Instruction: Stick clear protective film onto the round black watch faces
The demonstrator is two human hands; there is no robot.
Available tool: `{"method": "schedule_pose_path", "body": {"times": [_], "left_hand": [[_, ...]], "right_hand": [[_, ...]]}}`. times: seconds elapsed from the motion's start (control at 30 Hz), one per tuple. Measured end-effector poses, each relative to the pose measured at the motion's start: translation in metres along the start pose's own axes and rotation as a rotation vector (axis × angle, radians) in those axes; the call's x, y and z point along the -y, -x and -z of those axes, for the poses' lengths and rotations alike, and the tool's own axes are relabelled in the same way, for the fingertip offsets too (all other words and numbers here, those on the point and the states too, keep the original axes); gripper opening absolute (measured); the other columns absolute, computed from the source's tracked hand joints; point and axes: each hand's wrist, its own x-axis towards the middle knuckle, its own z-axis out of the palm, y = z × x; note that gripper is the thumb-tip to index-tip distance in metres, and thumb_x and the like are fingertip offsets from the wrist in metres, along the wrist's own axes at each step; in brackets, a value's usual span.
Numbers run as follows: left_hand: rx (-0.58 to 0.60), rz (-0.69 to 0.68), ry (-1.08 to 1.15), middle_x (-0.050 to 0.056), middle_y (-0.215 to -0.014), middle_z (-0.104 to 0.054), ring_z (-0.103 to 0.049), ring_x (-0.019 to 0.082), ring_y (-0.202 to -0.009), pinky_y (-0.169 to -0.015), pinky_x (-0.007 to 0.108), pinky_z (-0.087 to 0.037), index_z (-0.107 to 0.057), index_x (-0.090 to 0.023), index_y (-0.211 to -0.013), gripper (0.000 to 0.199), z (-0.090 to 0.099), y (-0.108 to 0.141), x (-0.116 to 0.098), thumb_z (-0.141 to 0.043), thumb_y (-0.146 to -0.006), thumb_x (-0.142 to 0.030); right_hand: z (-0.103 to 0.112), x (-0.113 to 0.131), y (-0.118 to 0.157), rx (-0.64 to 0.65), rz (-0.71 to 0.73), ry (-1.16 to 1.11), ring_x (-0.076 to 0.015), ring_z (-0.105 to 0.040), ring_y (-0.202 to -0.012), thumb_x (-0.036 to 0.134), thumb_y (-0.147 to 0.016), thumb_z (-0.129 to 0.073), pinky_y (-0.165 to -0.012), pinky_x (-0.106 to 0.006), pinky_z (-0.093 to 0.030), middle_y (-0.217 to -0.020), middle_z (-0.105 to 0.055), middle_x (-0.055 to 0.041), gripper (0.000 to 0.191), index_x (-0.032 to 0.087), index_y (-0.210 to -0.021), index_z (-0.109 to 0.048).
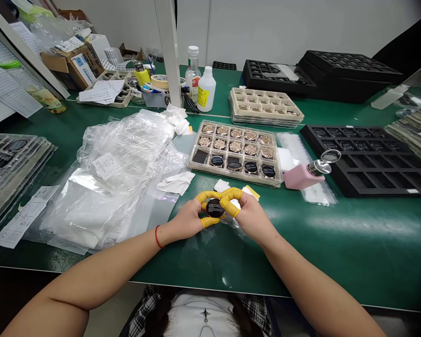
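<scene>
Left hand [192, 216] and right hand [251, 216] pinch a black disc [214, 208] edgewise, tabletop [340, 248] open rightward.

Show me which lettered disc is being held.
The black disc between your left hand and right hand; the others sit in the nearest row of the middle tray.

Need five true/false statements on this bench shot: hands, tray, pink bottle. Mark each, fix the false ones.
1. The left hand grips a black disc with white print. True.
2. The red bracelet is on the right wrist. False: it is on the left wrist.
3. Yellow finger cots cover some fingers of both hands. True.
4. The pink pump bottle stands left of the clear tray of round pieces. False: it stands to the tray's right.
5. The tray's row nearest the hands holds gold-toned pieces. False: it holds black pieces.
</scene>
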Motion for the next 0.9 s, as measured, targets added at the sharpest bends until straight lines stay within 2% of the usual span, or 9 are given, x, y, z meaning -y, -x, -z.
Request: {"method": "schedule_pose_path", "body": {"times": [0.13,0.27,0.33,0.4,0.5,0.63,0.7,0.8,0.9], "left_hand": [[-0.002,0.013,0.018,0.005,-0.113,-0.059,-0.062,0.018,-0.094,-0.087,0.033,-0.049,-0.048,-0.024,-0.117,0.046,0.000,0.000,0.000,-0.068,-0.075,-0.021],[0.008,0.068,0.056,0.005,-0.106,-0.061,-0.063,0.020,-0.095,-0.089,0.036,-0.048,-0.046,-0.023,-0.117,0.048,0.003,-0.002,0.000,-0.069,-0.075,-0.023],[0.025,0.111,0.051,0.005,-0.103,-0.063,-0.064,0.020,-0.095,-0.089,0.037,-0.048,-0.044,-0.024,-0.118,0.048,0.005,-0.003,0.001,-0.068,-0.076,-0.024],[0.038,0.145,0.043,0.005,-0.101,-0.063,-0.064,0.021,-0.094,-0.088,0.038,-0.048,-0.043,-0.024,-0.118,0.048,0.006,-0.006,0.003,-0.067,-0.077,-0.024],[0.024,0.147,0.042,0.004,-0.101,-0.064,-0.065,0.021,-0.093,-0.087,0.038,-0.048,-0.042,-0.025,-0.118,0.049,0.007,-0.008,0.009,-0.068,-0.076,-0.023],[0.031,0.150,0.063,0.003,-0.099,-0.064,-0.066,0.021,-0.094,-0.087,0.037,-0.048,-0.040,-0.026,-0.118,0.048,0.007,-0.006,0.011,-0.065,-0.078,-0.024],[0.021,0.136,0.070,0.003,-0.100,-0.064,-0.066,0.020,-0.094,-0.088,0.037,-0.048,-0.040,-0.025,-0.119,0.048,0.007,-0.003,0.009,-0.065,-0.078,-0.024],[-0.027,0.091,0.065,0.003,-0.101,-0.063,-0.066,0.020,-0.093,-0.087,0.035,-0.049,-0.041,-0.024,-0.118,0.050,0.006,0.000,0.006,-0.068,-0.075,-0.026],[-0.072,0.041,0.026,0.003,-0.101,-0.063,-0.065,0.019,-0.090,-0.084,0.034,-0.050,-0.043,-0.023,-0.117,0.052,0.004,0.002,0.005,-0.070,-0.072,-0.026]], "right_hand": [[0.005,0.004,0.000,-0.037,0.103,0.202,-0.0197,-0.057,-0.085,0.030,-0.077,-0.053,-0.073,-0.033,-0.048,-0.091,-0.061,-0.0040,0.011,0.020,-0.079,-0.058],[0.031,0.001,0.000,-0.146,0.249,0.791,-0.0255,-0.055,-0.095,0.030,-0.082,-0.054,-0.083,-0.039,-0.042,-0.100,-0.063,-0.0085,0.021,0.018,-0.098,-0.060],[0.045,-0.008,0.000,-0.171,0.124,1.114,-0.0287,-0.056,-0.091,0.029,-0.082,-0.055,-0.077,-0.039,-0.042,-0.098,-0.062,-0.0132,0.026,0.014,-0.104,-0.060],[0.055,-0.020,0.000,-0.173,-0.057,1.291,-0.0290,-0.058,-0.085,0.029,-0.083,-0.057,-0.070,-0.037,-0.042,-0.095,-0.061,-0.0156,0.029,0.011,-0.106,-0.059],[0.060,-0.034,0.000,-0.179,-0.157,1.295,-0.0276,-0.058,-0.087,0.027,-0.085,-0.056,-0.067,-0.033,-0.042,-0.096,-0.059,-0.0143,0.027,0.013,-0.108,-0.058],[0.064,-0.042,-0.006,-0.274,-0.136,1.214,-0.0287,-0.054,-0.097,0.033,-0.077,-0.066,-0.072,-0.034,-0.043,-0.105,-0.055,-0.0158,0.048,0.011,-0.117,-0.052],[0.065,-0.043,-0.007,-0.271,-0.117,1.153,-0.0273,-0.054,-0.095,0.031,-0.077,-0.067,-0.073,-0.033,-0.043,-0.099,-0.057,-0.0133,0.040,0.013,-0.111,-0.056],[0.057,-0.040,-0.003,-0.331,0.041,1.048,-0.0250,-0.054,-0.089,0.021,-0.083,-0.056,-0.074,-0.034,-0.043,-0.089,-0.058,-0.0098,0.011,0.016,-0.091,-0.061],[0.033,-0.028,0.010,-0.395,0.375,0.818,-0.0217,-0.053,-0.087,0.020,-0.088,-0.048,-0.076,-0.034,-0.043,-0.091,-0.060,-0.0077,0.012,0.018,-0.094,-0.059]]}}
